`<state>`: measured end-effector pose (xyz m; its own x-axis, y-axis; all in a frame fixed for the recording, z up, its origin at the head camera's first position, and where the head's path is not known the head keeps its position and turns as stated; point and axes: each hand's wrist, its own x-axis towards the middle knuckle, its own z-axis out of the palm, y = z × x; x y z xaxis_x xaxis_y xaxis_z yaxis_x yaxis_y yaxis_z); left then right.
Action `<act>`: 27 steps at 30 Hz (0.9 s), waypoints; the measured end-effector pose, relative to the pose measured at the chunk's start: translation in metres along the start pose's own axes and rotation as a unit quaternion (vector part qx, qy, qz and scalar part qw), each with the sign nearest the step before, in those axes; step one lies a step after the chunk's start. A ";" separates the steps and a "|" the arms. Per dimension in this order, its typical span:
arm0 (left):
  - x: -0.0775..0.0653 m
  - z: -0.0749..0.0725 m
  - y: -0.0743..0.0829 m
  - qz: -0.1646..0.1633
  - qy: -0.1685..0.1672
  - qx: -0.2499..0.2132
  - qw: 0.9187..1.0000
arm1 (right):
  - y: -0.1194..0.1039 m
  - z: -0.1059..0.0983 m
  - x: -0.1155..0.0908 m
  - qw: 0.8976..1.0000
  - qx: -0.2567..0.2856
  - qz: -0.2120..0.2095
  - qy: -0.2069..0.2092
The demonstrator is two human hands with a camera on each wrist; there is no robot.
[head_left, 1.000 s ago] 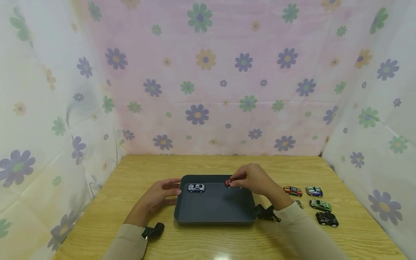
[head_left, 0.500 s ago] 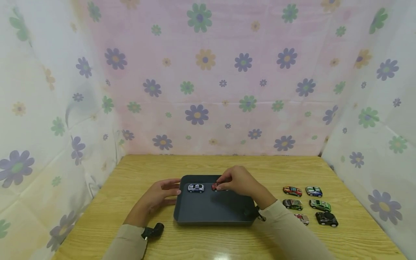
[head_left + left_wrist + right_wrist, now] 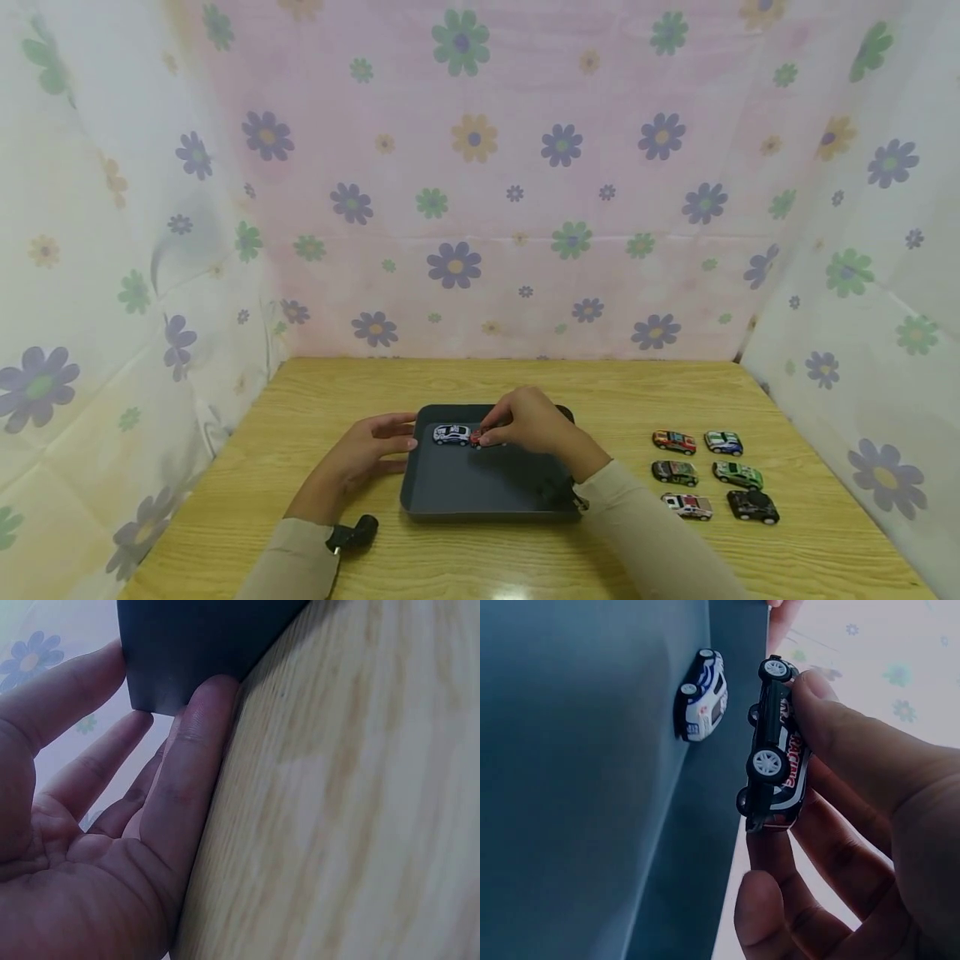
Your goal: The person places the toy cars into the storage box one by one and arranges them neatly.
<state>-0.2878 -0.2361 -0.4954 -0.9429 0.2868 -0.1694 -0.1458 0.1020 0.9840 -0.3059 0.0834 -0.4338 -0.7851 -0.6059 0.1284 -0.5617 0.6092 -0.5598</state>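
My right hand [image 3: 531, 421] pinches a red toy car [image 3: 480, 437] between thumb and fingers over the back part of the dark grey tray [image 3: 491, 508]. In the right wrist view this toy car [image 3: 776, 754] shows its dark underside, white wheels and "RACING" lettering, held above the tray floor. A white toy car [image 3: 452, 434] with dark markings sits in the tray's back left, just left of the red one. My left hand [image 3: 367, 450] rests at the tray's left side. Its extended fingertips touch the outer wall [image 3: 180, 660], with one finger along the tabletop.
To the right of the tray, several toy cars stand in two columns on the wooden table [image 3: 337, 383]; among them are a red-and-yellow car [image 3: 674, 442], a green car [image 3: 738, 475] and a black car [image 3: 753, 506]. Flowered cloth [image 3: 480, 208] hangs behind and at both sides.
My right hand has carried the red toy car leftward across the tray, close to the white one. The toy cars behind the right arm have come into view. My left hand has stayed put.
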 end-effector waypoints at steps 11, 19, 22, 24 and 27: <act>0.000 -0.002 -0.002 -0.005 0.002 -0.008 1.000 | -0.007 0.015 0.012 1.000 0.013 -0.006 -0.022; 0.000 0.000 -0.001 -0.006 -0.004 -0.007 1.000 | -0.012 0.020 0.018 0.999 -0.006 0.003 -0.042; 0.001 0.000 0.000 -0.002 -0.006 -0.005 1.000 | -0.012 0.022 0.021 0.999 -0.012 0.003 -0.046; 0.001 0.000 -0.001 -0.001 -0.005 -0.006 1.000 | -0.011 0.024 0.024 0.999 -0.013 0.000 -0.050; 0.001 0.000 0.000 0.001 -0.006 -0.009 1.000 | -0.010 0.028 0.027 0.998 -0.010 -0.005 -0.056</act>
<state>-0.2888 -0.2361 -0.4959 -0.9394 0.2987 -0.1683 -0.1498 0.0839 0.9852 -0.3144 0.0468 -0.4475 -0.7463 -0.6643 0.0414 -0.5750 0.6121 -0.5430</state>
